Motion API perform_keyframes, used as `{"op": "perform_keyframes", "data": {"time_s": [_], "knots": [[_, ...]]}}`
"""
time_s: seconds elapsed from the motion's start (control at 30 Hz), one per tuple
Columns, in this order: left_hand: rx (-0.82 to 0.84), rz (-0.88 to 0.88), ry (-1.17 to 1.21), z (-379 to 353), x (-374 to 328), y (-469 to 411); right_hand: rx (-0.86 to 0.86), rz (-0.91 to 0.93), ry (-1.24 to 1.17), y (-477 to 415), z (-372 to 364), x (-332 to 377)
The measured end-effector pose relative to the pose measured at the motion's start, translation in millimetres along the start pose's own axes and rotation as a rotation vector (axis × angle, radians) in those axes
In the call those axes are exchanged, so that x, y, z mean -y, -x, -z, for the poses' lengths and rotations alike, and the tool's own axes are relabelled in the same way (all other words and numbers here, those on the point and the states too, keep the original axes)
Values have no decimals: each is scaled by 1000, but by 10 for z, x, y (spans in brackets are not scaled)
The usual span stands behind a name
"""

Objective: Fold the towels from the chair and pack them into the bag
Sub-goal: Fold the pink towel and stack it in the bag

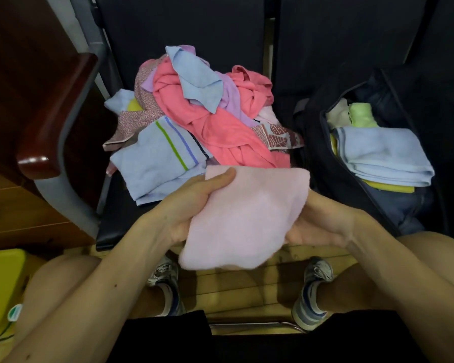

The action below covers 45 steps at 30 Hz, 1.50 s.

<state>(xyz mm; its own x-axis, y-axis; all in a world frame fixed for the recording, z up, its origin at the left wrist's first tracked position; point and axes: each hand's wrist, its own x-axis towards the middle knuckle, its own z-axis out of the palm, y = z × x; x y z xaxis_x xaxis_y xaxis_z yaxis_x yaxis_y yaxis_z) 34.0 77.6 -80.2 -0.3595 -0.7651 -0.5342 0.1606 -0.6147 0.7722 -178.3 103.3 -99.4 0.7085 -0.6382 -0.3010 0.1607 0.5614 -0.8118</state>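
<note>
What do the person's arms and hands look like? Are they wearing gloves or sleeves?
No gloves and no sleeves in view: both arms are bare. The left hand and right hand are bare too, with no watch or bracelet on either wrist. The left forearm has a couple of small dark moles.

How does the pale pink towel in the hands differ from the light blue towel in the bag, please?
The pale pink towel is gripped by the left hand, the right hand beneath it; the light blue towel lies untouched in the bag. The pink one hangs in the air; the blue one rests flat on a yellow cloth. Both look folded.
</note>
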Motion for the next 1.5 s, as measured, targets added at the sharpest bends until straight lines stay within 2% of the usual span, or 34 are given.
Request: {"op": "perform_keyframes", "data": {"time_s": [0.1,0.2,0.3,0.4,0.47,0.57,0.7,0.8,0.87,0.93,1.07,1.13,1.2,1.27,1.4,1.5], "knots": [[-59,-39,-99,60,-1,-26,-29,-3,-87,51,73,91],[-110,-64,-178,141,-1,-50,-37,73,-89,82,66,192],[-129,-89,-298,224,13,-82,-221,127,90,37,34,174],[-104,-87,-425,236,25,-84,-420,93,285,-59,-13,82],[-106,-82,-466,218,49,-86,-501,84,245,-101,-59,63],[-195,-83,-493,246,41,-118,-612,139,240,-115,-52,63],[-331,-77,-398,361,-55,-160,-812,180,555,-96,-96,85],[-247,-91,-147,371,-97,-161,-909,187,517,-81,-139,112],[-146,-138,13,356,-118,-147,-896,215,378,-62,-142,142],[-85,-208,86,347,-133,-132,-781,269,201,-37,-166,186],[-43,-328,-180,295,-91,-106,-606,340,135,8,-152,244],[-65,-335,-352,306,-79,-104,-644,342,227,32,-97,262],[-111,-300,-500,354,-97,-98,-748,317,455,64,-26,264],[-125,-230,-539,392,-100,-92,-790,267,604,90,29,253],[-143,-137,-349,346,-101,-105,-796,248,621,84,22,241],[-83,-161,-156,344,-160,-81,-833,316,589,66,8,236]]}}
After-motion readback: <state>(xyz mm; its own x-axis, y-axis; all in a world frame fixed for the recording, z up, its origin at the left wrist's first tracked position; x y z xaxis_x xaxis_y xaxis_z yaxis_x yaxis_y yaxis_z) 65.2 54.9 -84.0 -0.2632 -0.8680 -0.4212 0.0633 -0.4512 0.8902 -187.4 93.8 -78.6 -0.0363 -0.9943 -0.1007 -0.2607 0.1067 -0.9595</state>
